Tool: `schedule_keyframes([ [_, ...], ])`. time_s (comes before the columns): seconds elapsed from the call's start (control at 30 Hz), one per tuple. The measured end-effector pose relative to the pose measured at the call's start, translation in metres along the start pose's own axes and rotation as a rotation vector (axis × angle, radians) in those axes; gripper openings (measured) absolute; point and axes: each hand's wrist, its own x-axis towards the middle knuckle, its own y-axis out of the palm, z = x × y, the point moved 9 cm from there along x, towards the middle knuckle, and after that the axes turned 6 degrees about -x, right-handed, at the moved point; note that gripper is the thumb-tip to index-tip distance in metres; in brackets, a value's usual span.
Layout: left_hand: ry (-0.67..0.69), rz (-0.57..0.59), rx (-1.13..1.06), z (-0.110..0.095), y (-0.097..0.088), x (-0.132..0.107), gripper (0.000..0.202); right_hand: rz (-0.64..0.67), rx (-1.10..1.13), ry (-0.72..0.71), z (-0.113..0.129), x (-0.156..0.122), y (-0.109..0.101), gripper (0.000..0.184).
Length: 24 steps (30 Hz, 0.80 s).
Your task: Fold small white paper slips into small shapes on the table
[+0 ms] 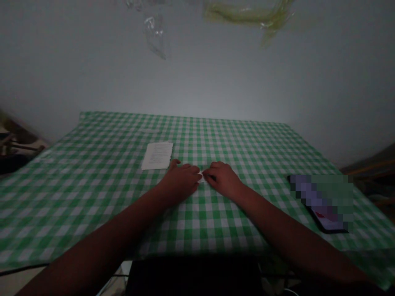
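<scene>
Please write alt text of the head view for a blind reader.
A person's left hand and right hand are at a small white piece on a green-and-white checked tablecloth. Printed paper lies just beyond the left hand; a dark-edged device, partly pixelated, lies to the right.

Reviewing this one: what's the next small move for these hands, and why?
Probably lift the right hand slightly while the left hand steadies the small white piece. Both hands' fingertips meet at it and cover much of it, so easing one aside should show it better; whether either grips it is unclear.
</scene>
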Motion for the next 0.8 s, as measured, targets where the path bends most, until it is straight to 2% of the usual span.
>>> schedule_keyframes([
  [0.13,-0.011,-0.011,0.057,-0.016,-0.001,-0.004,0.025,0.089,-0.215,0.000,0.014,-0.007,-0.005,0.024],
  [0.3,-0.007,0.024,0.048,-0.020,0.002,-0.002,0.024,0.096,-0.321,0.075,0.015,-0.010,-0.011,0.027],
  [0.7,0.035,0.121,-0.025,-0.006,0.000,-0.005,0.024,0.068,-0.355,0.182,0.007,-0.013,-0.013,0.030],
  [0.8,0.045,0.107,-0.091,0.000,-0.001,-0.005,0.022,0.070,-0.372,0.205,0.002,-0.012,-0.012,0.030],
])
